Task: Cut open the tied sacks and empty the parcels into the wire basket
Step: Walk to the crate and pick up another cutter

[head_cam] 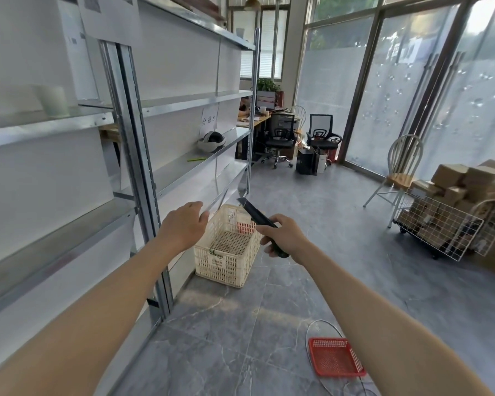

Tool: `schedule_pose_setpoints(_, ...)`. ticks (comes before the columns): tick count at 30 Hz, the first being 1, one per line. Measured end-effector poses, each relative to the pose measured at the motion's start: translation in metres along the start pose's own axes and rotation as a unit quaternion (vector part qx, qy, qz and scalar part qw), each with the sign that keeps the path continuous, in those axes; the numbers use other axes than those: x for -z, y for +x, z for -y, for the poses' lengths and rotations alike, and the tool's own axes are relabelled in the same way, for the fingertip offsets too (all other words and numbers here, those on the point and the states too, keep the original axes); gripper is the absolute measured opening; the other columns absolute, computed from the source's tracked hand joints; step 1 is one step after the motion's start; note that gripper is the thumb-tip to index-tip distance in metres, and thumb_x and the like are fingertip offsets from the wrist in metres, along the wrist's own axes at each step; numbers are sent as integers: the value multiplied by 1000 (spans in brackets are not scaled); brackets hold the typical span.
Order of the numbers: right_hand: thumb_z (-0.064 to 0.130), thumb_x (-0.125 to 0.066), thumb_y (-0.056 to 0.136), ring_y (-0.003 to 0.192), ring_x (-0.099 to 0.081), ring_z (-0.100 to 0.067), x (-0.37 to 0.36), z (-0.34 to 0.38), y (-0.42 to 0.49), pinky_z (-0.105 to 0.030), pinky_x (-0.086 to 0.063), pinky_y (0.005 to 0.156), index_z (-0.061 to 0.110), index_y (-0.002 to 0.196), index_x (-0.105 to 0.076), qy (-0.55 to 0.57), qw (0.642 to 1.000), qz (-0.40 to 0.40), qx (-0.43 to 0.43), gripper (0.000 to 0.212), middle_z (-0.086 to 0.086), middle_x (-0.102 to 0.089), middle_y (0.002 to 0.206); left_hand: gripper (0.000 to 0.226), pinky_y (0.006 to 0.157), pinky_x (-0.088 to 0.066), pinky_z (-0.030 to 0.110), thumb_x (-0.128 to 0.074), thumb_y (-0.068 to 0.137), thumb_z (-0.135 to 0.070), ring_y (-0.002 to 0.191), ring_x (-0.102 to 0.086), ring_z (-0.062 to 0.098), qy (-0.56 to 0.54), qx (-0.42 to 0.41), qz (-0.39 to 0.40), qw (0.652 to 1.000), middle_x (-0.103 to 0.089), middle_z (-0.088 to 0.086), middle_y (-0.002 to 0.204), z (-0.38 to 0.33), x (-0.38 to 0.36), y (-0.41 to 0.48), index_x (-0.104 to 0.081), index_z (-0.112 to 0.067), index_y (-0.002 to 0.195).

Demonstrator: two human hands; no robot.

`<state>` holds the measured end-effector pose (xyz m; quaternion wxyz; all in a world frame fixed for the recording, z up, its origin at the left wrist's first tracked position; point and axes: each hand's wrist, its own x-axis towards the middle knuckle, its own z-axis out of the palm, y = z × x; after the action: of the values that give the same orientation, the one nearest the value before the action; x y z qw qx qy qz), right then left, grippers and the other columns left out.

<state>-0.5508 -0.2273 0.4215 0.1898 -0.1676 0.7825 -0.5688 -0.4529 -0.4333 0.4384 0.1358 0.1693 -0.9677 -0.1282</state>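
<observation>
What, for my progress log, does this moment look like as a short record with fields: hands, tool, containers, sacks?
left hand: holds nothing visible, held out by the metal shelving
right hand: grips a black utility knife, its tip pointing up and away
wire basket: far right, wheeled, cardboard boxes piled in it
cream crate: on the floor beside the shelving
red tray: on the floor, near right
sacks: none in view
</observation>
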Motion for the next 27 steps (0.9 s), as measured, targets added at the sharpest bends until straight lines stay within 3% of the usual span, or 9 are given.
schedule_pose_setpoints(4, 27, -56, 95, 45, -47, -16, 0, -2, 4, -27, -40, 46, 5, 104, -56, 5, 1000, 1, -16, 23, -8, -58, 68, 47, 102, -37, 40, -27, 102, -33, 125, -47, 29, 4, 8, 10, 1000, -45, 10, 142, 3, -4, -1, -38, -7, 140)
schedule_pose_setpoints(9, 12, -47, 98, 47, -45, -16, -1, -5, 11, -27, -41, 45, 5, 97, -51, 53, 998, 28, -38, 9, -10, -52, 70, 48, 104, -37, 42, -27, 102, -35, 126, -46, 29, 11, 21, 14, 1000, -46, 10, 142, 13, -5, 0, -39, -7, 139)
schedule_pose_setpoints(14, 3, -44, 97, 55, -46, -18, -2, -6, 17, -29, -43, 48, 3, 105, -48, 97, 989, 88, -68, 9, -12, -50, 77, 51, 107, -33, 41, -26, 102, -35, 133, -40, 27, 12, 33, 15, 999, -37, 8, 149, 21, -1, 3, -32, -9, 144)
schedule_pose_setpoints(21, -11, -46, 91, 62, -48, -18, -7, -10, 22, -29, -47, 56, 7, 119, -44, 114, 977, 150, -96, 32, -13, -44, 86, 50, 105, -34, 40, -27, 102, -35, 132, -41, 27, 20, 39, 9, 999, -39, 8, 148, 24, -3, 4, -34, -9, 144)
schedule_pose_setpoints(27, -1, -59, 88, 51, -48, -16, -7, -14, 23, -30, -43, 50, 7, 115, -47, 20, 993, 104, -44, 30, -12, -50, 76, 50, 105, -35, 40, -26, 102, -35, 131, -42, 27, 28, 43, 3, 999, -40, 8, 148, 22, -6, 3, -34, -9, 143)
